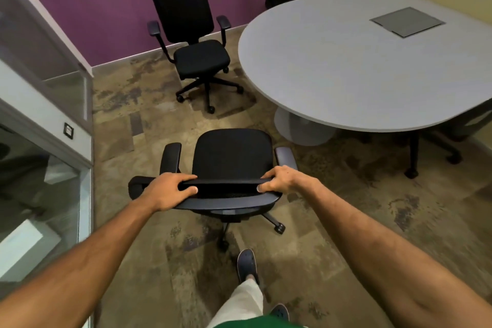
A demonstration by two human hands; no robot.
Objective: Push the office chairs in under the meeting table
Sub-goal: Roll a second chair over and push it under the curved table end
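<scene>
Both hands, left hand (170, 190) and right hand (282, 180), clamp the top edge of the near chair (231, 157) at lower centre, short of the table (346, 66) at upper right. Likely rolls easily on casters; the stiff backrest rim suits pushing.

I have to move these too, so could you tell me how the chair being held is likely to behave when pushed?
The near chair should roll easily on its casters. It may swivel, so both hands' grip looks sensible.
</scene>
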